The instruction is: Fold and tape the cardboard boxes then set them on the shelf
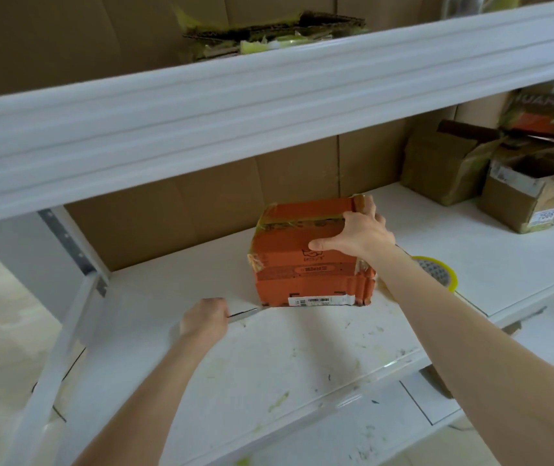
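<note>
from my end the orange box (305, 264) looks closed up and taped: a yellowish tape strip (299, 224) runs across its top and more tape wraps the corners. it stands on the white shelf (302, 364), toward the back, well left of the brown boxes (524, 196) on the same level. the right hand (359, 237) grasps it from above, fingers spread over the top and curled past the far right edge, thumb pressed on the near face. the left hand (205, 319) sits low on the shelf just left of the box, fingers curled in. a thin dark-edged strip (242, 313) runs from it toward the box's near corner, and i cannot tell whether the hand is pinching that or is simply clenched. the tape roll (436, 274) lies on the shelf just behind the right forearm. i judge this box as good as finished, needing only a release or a final nudge. flattened cardboard (268, 31) on the level above suggests more boxes may remain to fold, tape and shelve.
</note>
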Tool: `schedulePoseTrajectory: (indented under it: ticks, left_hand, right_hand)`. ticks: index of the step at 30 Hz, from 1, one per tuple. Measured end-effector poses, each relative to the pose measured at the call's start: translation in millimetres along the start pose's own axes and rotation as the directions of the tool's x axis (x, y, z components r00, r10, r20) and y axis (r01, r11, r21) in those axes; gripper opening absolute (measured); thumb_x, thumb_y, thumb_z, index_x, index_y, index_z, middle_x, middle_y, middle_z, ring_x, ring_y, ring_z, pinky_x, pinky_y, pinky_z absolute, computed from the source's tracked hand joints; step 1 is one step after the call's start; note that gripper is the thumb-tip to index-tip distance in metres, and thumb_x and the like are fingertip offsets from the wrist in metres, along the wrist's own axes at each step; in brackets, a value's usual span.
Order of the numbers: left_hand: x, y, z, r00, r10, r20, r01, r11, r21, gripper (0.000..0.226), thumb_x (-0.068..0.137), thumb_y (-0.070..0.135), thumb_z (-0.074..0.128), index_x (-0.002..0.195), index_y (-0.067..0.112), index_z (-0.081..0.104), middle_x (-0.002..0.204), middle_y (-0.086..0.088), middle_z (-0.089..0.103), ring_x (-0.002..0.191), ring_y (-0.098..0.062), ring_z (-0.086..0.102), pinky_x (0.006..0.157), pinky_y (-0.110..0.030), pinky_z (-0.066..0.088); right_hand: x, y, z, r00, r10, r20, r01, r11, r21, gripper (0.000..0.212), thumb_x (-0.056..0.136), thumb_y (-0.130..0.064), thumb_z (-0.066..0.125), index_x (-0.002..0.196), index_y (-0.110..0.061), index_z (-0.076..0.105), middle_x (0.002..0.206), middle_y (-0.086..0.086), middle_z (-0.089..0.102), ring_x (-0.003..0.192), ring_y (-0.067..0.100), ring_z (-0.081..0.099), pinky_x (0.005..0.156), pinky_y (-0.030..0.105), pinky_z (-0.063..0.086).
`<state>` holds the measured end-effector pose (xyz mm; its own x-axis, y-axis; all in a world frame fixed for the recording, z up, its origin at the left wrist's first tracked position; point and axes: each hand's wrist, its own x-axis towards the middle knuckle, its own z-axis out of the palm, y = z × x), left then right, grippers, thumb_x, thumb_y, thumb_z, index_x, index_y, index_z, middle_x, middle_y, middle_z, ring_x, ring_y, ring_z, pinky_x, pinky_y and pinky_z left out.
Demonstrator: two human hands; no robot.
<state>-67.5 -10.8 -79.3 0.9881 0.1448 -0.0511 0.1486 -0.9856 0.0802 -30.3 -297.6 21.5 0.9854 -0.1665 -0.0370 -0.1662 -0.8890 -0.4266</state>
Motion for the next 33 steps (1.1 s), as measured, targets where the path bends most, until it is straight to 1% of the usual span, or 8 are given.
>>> schedulePoseTrajectory:
  ticks: [4,7,10,13,18,24,28,33]
  left_hand:
    - [10,-25,0,0.983,-0.168,0.077,0.171,0.985,-0.031,0.024,0.089,0.011,0.046,0.104,0.015,0.064,0.109,-0.008,0.064,0.102,-0.028,0.061,0.084,-0.034,0.052]
    - [16,-29,2,0.979,-0.163,0.122,0.177,0.978,-0.111,0.02,0.088,0.01,0.046,0.095,0.011,0.065,0.098,-0.011,0.067,0.09,-0.028,0.064,0.076,-0.033,0.053]
    - [24,-4,-12,0.992,-0.104,-0.064,0.087,0.968,-0.236,0.022,0.094,0.016,0.046,0.101,0.011,0.065,0.108,-0.015,0.061,0.093,-0.033,0.062,0.073,-0.032,0.046]
    - [32,43,-45,0.962,-0.03,-0.271,-0.145,0.784,-0.603,0.035,0.098,0.028,0.047,0.13,0.015,0.054,0.129,-0.01,0.057,0.114,-0.027,0.056,0.088,-0.03,0.04]
    - [38,103,-72,0.99,0.143,-0.003,-0.064,0.423,-0.904,0.061,0.097,0.046,0.046,0.15,0.03,0.021,0.155,0.002,0.028,0.131,-0.016,0.037,0.104,-0.038,0.035]
    - [41,112,-60,0.989,0.103,-0.101,-0.145,0.671,-0.727,0.066,0.089,0.05,0.057,0.145,0.026,0.033,0.14,-0.001,0.048,0.115,-0.021,0.054,0.095,-0.036,0.044]
    - [36,114,-61,0.988,0.118,-0.101,-0.155,0.813,-0.561,0.062,0.094,0.051,0.047,0.147,0.025,0.031,0.15,-0.01,0.029,0.129,-0.03,0.044,0.098,-0.038,0.042]
    - [19,134,-73,0.873,0.441,-0.208,-0.468,0.878,-0.1,0.053,0.097,0.056,0.028,0.146,0.037,0.031,0.159,0.009,0.015,0.147,-0.016,0.006,0.117,-0.046,0.001]
  right_hand:
    - [5,-1,-2,0.999,-0.044,-0.01,0.044,0.999,-0.026,0.09,0.064,-0.077,0.066,0.131,-0.02,0.053,0.147,0.003,0.034,0.131,0.03,0.036,0.089,0.043,0.045]
    - [7,5,0,0.997,-0.06,-0.044,0.061,0.998,0.034,0.085,0.071,-0.073,0.065,0.135,-0.019,0.051,0.148,0.004,0.034,0.13,0.028,0.04,0.09,0.041,0.047]
    - [5,13,1,0.995,-0.062,-0.072,0.072,0.988,0.136,0.074,0.08,-0.063,0.064,0.139,-0.022,0.048,0.151,0.005,0.027,0.129,0.028,0.043,0.098,0.042,0.047]
    - [1,23,2,0.995,-0.002,-0.101,0.02,0.984,0.176,0.068,0.083,-0.063,0.059,0.142,-0.032,0.045,0.147,0.008,0.029,0.13,0.033,0.039,0.105,0.045,0.041]
    - [-5,37,-1,0.995,-0.03,-0.096,0.059,0.948,0.312,0.058,0.082,-0.061,0.061,0.135,-0.041,0.05,0.131,0.004,0.054,0.119,0.028,0.051,0.097,0.039,0.047]
    - [-12,46,-8,0.991,-0.049,-0.121,0.081,0.959,0.273,0.047,0.078,-0.061,0.064,0.121,-0.044,0.061,0.112,-0.009,0.065,0.105,0.02,0.06,0.082,0.032,0.049]
    - [-14,41,-4,0.992,-0.007,-0.126,0.037,0.971,0.238,0.049,0.077,-0.066,0.062,0.121,-0.045,0.06,0.112,-0.007,0.063,0.106,0.021,0.058,0.077,0.032,0.047]
    - [-11,33,2,0.996,-0.037,-0.079,0.057,0.964,0.258,0.047,0.08,-0.065,0.06,0.122,-0.044,0.06,0.112,-0.004,0.063,0.103,0.022,0.06,0.087,0.039,0.053]
